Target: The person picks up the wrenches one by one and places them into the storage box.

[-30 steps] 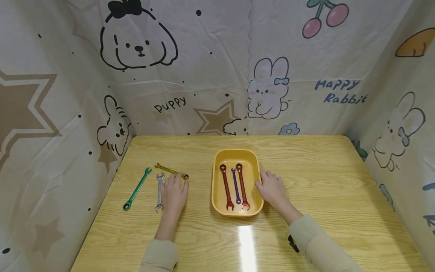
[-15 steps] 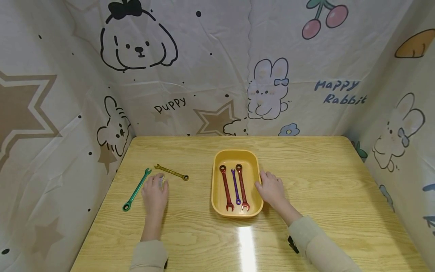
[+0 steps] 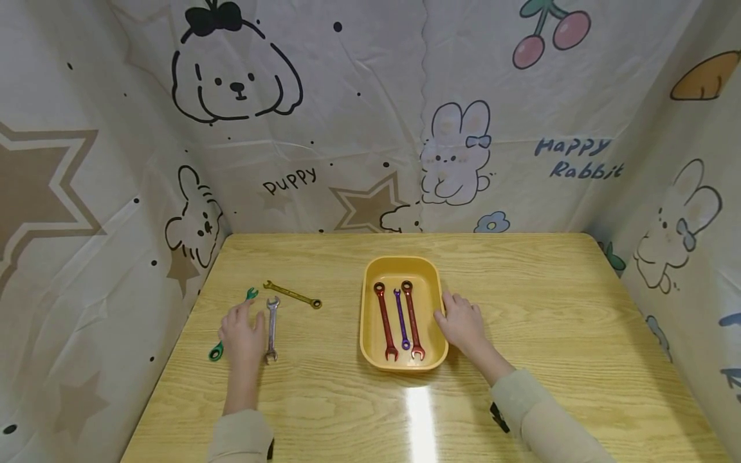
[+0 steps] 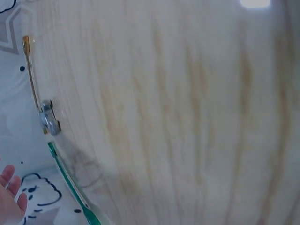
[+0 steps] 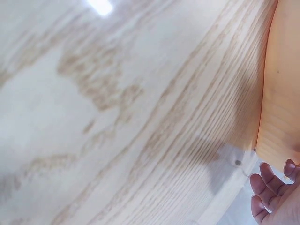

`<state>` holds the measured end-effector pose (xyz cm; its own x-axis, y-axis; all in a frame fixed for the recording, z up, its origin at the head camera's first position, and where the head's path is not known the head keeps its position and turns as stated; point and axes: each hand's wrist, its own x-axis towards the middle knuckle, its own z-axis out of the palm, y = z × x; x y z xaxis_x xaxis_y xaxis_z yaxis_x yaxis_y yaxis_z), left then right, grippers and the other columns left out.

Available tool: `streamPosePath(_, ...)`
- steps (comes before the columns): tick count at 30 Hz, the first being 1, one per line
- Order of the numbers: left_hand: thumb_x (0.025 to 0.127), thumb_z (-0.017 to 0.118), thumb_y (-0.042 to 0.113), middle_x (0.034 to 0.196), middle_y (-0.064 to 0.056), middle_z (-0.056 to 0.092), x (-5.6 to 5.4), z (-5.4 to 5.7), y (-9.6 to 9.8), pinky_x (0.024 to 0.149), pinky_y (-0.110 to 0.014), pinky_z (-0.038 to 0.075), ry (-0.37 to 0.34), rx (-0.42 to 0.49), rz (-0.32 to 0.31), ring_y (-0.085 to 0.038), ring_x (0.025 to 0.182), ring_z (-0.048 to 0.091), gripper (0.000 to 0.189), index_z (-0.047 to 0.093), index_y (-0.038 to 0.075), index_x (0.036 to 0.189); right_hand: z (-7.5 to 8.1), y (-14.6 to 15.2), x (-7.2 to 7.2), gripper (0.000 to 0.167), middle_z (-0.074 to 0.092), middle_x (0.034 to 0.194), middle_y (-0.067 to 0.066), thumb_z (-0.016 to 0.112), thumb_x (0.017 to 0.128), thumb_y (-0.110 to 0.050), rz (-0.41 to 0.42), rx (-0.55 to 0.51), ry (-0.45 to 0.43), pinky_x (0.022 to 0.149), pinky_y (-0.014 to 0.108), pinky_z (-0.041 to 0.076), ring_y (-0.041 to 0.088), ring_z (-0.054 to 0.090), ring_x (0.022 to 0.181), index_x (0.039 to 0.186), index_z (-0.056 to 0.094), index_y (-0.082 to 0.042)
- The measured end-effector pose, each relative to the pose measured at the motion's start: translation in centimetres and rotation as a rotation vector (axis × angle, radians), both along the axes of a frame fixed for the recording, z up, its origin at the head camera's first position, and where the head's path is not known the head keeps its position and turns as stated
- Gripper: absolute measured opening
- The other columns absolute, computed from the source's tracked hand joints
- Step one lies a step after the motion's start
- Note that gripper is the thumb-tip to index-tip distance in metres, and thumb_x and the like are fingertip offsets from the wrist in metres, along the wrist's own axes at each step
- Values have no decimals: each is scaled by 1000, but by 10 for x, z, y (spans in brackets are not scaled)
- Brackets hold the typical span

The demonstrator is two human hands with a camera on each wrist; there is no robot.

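On the table's left side, my left hand (image 3: pixel 242 331) is over the green wrench (image 3: pixel 216 351), covering its middle part. In the left wrist view the fingers look apart from the green wrench (image 4: pixel 70 183) and hold nothing. Just right of that hand lies a silver open-end wrench (image 3: pixel 272 328); a yellow wrench (image 3: pixel 292 293) lies slantwise behind it. My right hand (image 3: pixel 463 321) rests against the right side of a yellow tray (image 3: pixel 370 267), thumb at the rim, fingers loosely bent. Inside the tray lie two red wrenches (image 3: pixel 386 321) (image 3: pixel 413 321) and a small purple wrench (image 3: pixel 402 321).
The wooden table (image 3: pixel 550 276) is enclosed by a printed cloth (image 3: pixel 359 116) at the back and both sides. Light glares off the tabletop in front of the tray.
My left hand has moved left from beside the yellow wrench, past the silver wrench, to above the green one. The wrenches, tray and right hand look unmoved.
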<state>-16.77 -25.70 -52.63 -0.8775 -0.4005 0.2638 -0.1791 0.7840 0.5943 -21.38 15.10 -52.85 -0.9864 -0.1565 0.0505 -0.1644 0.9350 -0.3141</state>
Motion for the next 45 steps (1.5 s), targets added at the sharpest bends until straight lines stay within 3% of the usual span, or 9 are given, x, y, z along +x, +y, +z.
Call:
streamPosePath(17,89,58,17,123,-22,46,0,-15,-29,95,-54,21,-30,76,40,-40,114,37,37,52,5,123,-1,0,0,36,57,102,19,48,88,-27,-3,-13,-10,76,50,38,36,55,93,114,50,-2)
streamPosePath(27,89,58,18,123,-25,44,-4,-22,-40,95,-55,22,-82,59,52,-42,114,37,39,49,4,125,0,0,0,33,57,98,19,49,88,-27,-3,-12,3,75,50,39,36,55,90,109,51,-2)
streamPosePath(33,91,55,20,125,-25,42,-10,-21,-43,94,-55,23,-152,55,38,-42,113,36,41,46,6,128,0,-1,0,33,57,100,19,49,88,-27,-12,-12,0,76,50,39,36,55,92,109,51,-2)
streamPosePath(45,90,56,23,126,-26,41,-13,-28,-43,95,-56,22,-178,97,71,-44,115,34,43,46,6,128,-3,0,-1,34,57,100,18,49,88,-28,-10,-7,-7,75,49,39,35,55,91,110,51,-3)
